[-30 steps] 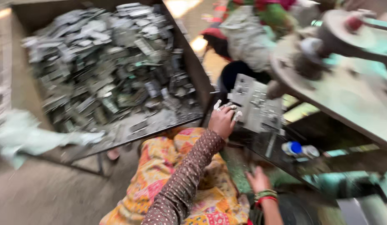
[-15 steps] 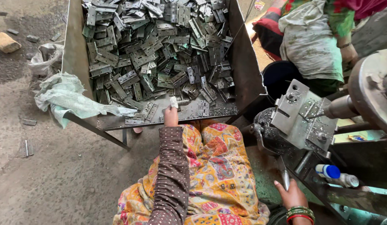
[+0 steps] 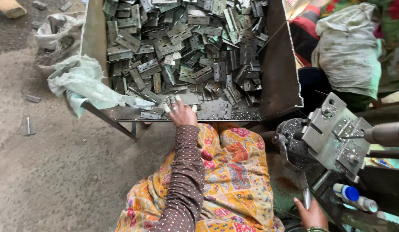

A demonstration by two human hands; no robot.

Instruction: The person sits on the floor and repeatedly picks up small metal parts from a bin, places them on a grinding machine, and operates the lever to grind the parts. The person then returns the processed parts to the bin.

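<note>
Now my left hand [image 3: 181, 114] rests at the front lip of the metal bin [image 3: 280, 77], fingers curled loosely over a flat metal hinge [image 3: 171, 102], not clearly clamping it. Beyond my knuckles lies the heap of hinges [image 3: 186, 47]; to their left, a pale green cloth [image 3: 85, 83] drapes over the bin's corner. My right hand [image 3: 312, 214], low beside my patterned lap, grips the machine's lever [image 3: 306, 195].

The metal tray [image 3: 282, 77] of hinges [image 3: 186, 47] ran off the top edge, the left hand [image 3: 182, 114] hid whatever its fingertips touched, and the right hand [image 3: 312, 214] was cropped at the bottom edge.
</note>
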